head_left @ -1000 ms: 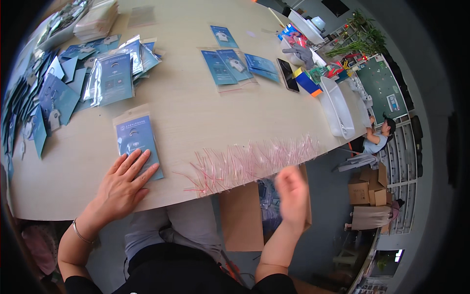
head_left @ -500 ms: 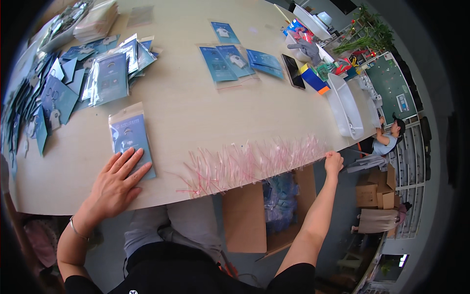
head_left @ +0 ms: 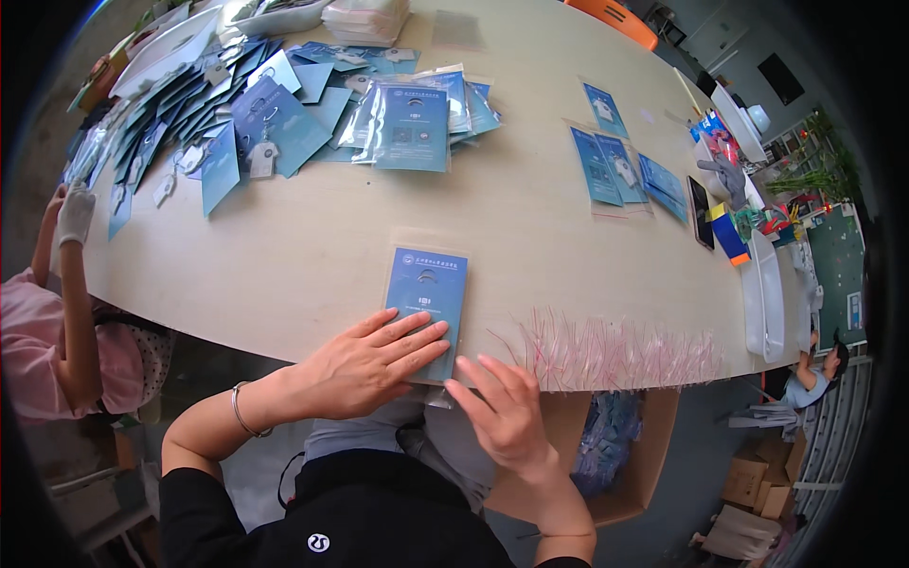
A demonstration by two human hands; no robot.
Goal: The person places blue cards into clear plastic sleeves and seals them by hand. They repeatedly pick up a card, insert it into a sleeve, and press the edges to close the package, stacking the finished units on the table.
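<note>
A blue card in a clear plastic bag lies upright to me near the table's front edge. My left hand rests flat across its lower half, fingers stretched out. Beside the bag's lower right corner is my right hand, its fingers apart and nothing visible in them. A bit of clear plastic pokes over the table edge below the left hand; what it belongs to is partly hidden. Just right of my right hand, a row of thin clear strips with pinkish-red edges lines the table's edge.
Blue cards with white shirt-shaped keychains pile up at the far left, next to bagged cards. Further right lie more cards, a phone and a white tray. A gloved co-worker's hand is at left.
My right hand has come from the far right end of the strips to beside the bagged card. The view has shifted left; my left hand still lies on the bagged card.
</note>
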